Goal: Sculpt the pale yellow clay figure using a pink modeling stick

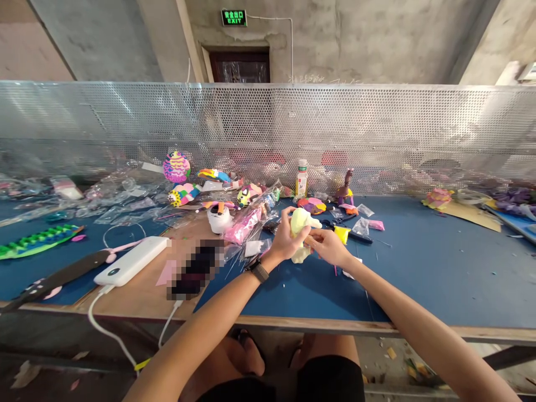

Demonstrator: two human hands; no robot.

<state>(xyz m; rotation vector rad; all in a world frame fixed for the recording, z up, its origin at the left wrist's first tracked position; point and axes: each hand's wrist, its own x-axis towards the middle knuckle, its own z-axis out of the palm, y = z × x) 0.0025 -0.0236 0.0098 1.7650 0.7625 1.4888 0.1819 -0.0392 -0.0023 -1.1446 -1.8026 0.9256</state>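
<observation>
My left hand (285, 239), a dark band on its wrist, is wrapped round a pale yellow figure (300, 221) that looks like soft modelling clay. The figure has a rounded top and a bump sticking out to the right; its lower end shows beneath my fingers. At its right side, my right hand (330, 245) has thumb and fingers pinched together, touching or very close to the figure. What those fingertips hold, if anything, is too small to make out. Both hands are above the blue tabletop (419, 268). A bright yellow packet (342, 234) lies just behind my right hand.
Several colourful clay figures, such as a round striped one (176, 167), stand along the perforated metal screen (355, 123). A bottle (301, 180) is behind my hands. To the left lie a white power bank (132, 261), a blurred-out dark device (196, 269) and a green spiky piece (39, 241).
</observation>
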